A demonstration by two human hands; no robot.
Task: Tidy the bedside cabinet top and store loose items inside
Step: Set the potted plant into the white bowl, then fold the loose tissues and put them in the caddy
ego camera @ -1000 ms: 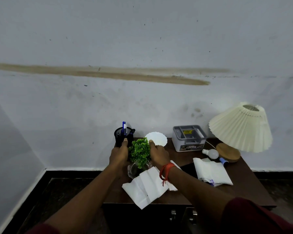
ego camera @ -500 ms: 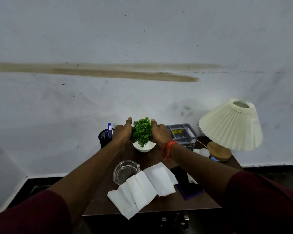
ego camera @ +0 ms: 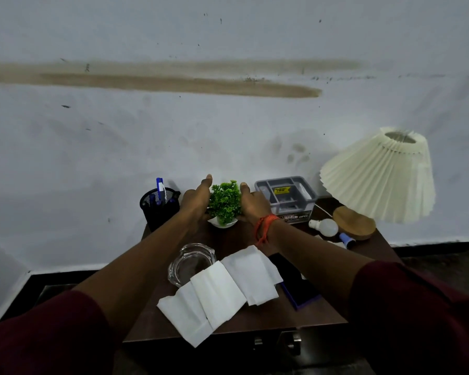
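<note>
A small green plant (ego camera: 224, 203) in a white pot (ego camera: 222, 225) stands at the back middle of the dark wooden cabinet top (ego camera: 271, 319), close to the wall. My left hand (ego camera: 194, 202) and my right hand (ego camera: 255, 203) cup it from either side, thumbs up, fingers around the pot's base. In front lie a glass ashtray (ego camera: 191, 263), overlapping white tissues (ego camera: 222, 290) and a dark flat book (ego camera: 295, 289) partly under my right forearm.
A black mesh pen holder (ego camera: 159, 209) stands back left. To the right are a grey compartment box (ego camera: 287, 198), a pleated lamp (ego camera: 379, 177) on a wooden base, a loose bulb (ego camera: 325, 227) and a small blue cap (ego camera: 347, 240). Metal drawer handles (ego camera: 293, 345) show below.
Both hands carried the plant from above the ashtray at the front to the back of the top, beside the pen holder. Over the last half second it has stayed there.
</note>
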